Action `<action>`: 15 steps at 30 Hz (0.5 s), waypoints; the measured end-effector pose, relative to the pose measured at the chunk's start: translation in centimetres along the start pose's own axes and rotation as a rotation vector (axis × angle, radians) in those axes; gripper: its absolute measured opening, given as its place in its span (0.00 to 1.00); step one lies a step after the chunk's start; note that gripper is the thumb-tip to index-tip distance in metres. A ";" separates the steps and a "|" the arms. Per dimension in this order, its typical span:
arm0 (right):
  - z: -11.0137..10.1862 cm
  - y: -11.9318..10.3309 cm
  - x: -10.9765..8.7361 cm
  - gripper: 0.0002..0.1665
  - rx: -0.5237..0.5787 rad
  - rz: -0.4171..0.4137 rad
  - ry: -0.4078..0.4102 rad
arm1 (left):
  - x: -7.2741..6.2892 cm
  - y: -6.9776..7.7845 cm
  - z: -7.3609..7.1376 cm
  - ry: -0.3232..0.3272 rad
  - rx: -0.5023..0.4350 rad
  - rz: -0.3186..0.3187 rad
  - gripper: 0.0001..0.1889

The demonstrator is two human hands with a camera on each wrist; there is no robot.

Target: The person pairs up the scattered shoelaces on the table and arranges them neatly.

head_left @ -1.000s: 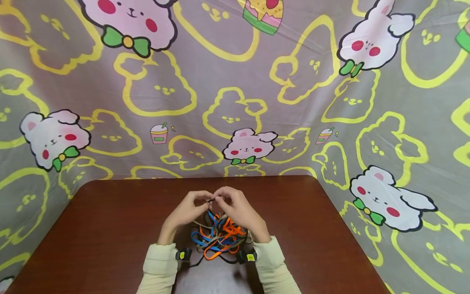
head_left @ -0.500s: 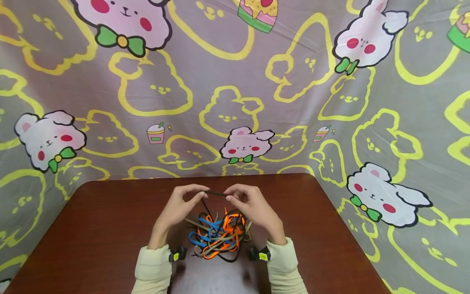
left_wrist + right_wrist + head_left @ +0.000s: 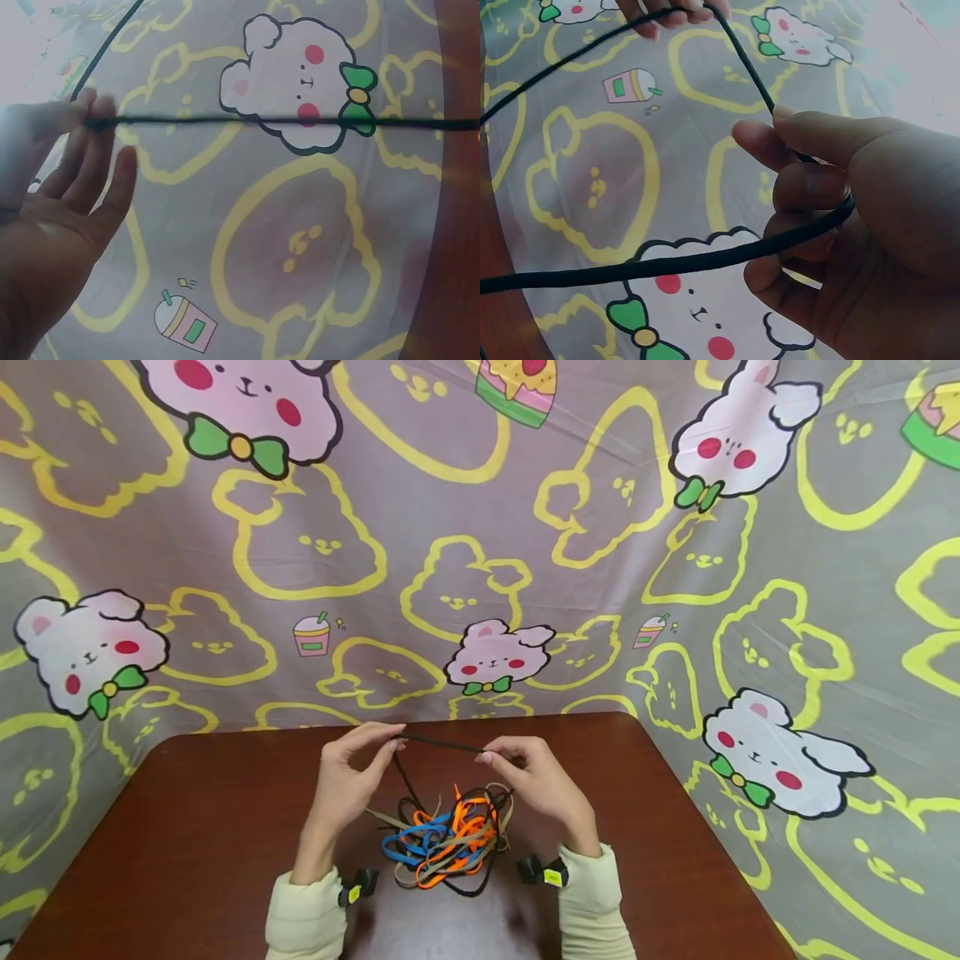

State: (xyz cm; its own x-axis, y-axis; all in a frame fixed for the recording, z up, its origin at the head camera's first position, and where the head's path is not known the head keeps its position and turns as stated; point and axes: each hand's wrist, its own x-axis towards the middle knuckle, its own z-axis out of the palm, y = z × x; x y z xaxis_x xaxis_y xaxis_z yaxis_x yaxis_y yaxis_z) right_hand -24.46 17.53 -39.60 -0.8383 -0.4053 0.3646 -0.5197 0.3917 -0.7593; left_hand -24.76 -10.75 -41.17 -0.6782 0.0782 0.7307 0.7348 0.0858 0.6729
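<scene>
My left hand [image 3: 341,785] pinches a black shoelace [image 3: 442,743] between thumb and fingers, raised above the far part of the table. A stretch of the lace runs taut across to my right hand [image 3: 543,785], which pinches it too. From the left fingertips another length slants down into a tangled heap of orange, blue, tan and black laces [image 3: 446,847]. In the right wrist view the black lace [image 3: 667,264] passes through the right palm and out to the left. The left wrist view shows the left thumb and index finger [image 3: 82,112] closed on the lace.
The heap lies on a dark red-brown table [image 3: 210,827], between the forearms. Behind and at both sides hangs a grey curtain [image 3: 420,510] with cartoon rabbits. Each wrist carries a small black camera [image 3: 543,872].
My hands have drawn apart, left hand to the left and right hand to the right. The black lace between them has lengthened into a straight span, and more of the heap shows.
</scene>
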 end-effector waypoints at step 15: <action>-2.2 -0.6 -1.4 0.05 -0.071 0.025 0.080 | 0.1 0.6 -2.0 0.210 0.017 0.120 0.13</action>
State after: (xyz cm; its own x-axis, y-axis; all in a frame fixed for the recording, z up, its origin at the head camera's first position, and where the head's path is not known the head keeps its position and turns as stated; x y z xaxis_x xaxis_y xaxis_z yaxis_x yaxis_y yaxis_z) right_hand -23.30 19.70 -38.47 -0.8601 -0.3286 0.3901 -0.5065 0.4594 -0.7297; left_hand -24.36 -12.66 -40.49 -0.5678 -0.1193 0.8145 0.8085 0.1052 0.5790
